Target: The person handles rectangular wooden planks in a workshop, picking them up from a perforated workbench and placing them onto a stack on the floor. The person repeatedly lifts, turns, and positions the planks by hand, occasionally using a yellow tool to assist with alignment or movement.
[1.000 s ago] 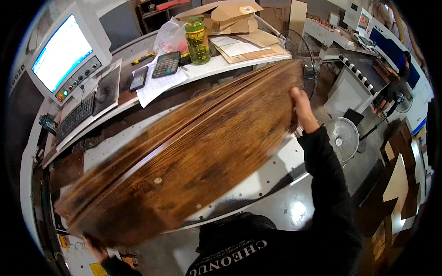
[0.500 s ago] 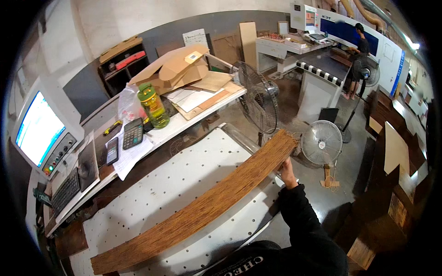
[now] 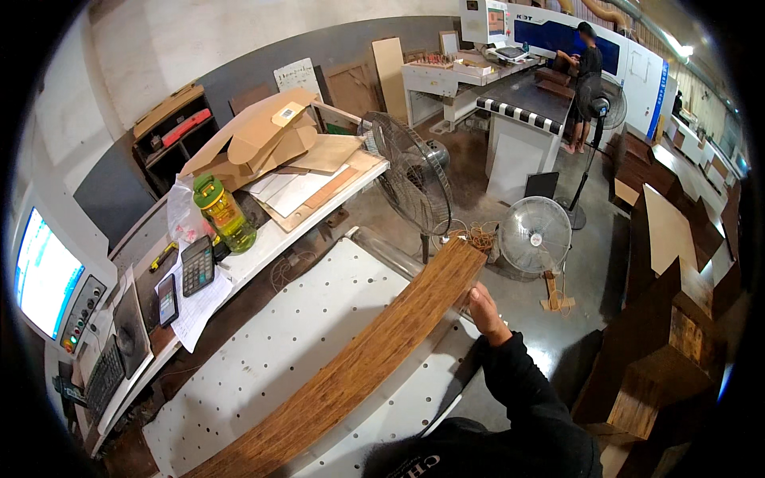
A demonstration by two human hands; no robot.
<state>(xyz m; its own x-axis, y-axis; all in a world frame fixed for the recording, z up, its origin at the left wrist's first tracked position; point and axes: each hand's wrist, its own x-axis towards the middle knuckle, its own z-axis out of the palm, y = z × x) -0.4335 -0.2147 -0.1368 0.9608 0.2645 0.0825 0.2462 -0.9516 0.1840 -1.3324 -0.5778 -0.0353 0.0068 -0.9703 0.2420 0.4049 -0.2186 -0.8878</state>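
I am noting the right hand (image 3: 484,312) gripping the brown wooden panel (image 3: 358,366) at its far end, carrying it edge-up above the perforated table (image 3: 303,319), not yet laid down; left hand unseen.

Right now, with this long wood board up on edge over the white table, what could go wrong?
Only the right hand shows on the board, near its far end, so it might tip flat. That end overhangs the perforated table close to two fans, which a swing could strike. The left hand is out of view.

A long brown wooden board (image 3: 351,374) lies diagonally across the white perforated table (image 3: 295,334).
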